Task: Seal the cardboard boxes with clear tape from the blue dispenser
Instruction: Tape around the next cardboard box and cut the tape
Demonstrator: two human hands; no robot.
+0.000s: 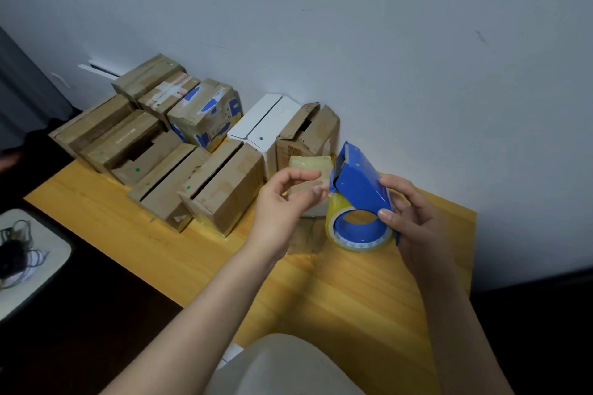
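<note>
Right hand (414,218): fingers curled round the blue dispenser (361,186), holding it just above the desk (321,292).
Left hand (285,199): pinches the free end of the clear tape (309,167), which is drawn a short way out of the dispenser.
Cardboard boxes (221,189): clustered on the desk against the wall (385,58), beyond both hands.
Progress: early, I judge. Several flaps gape unsealed, though a few boxes at the back look taped.
</note>
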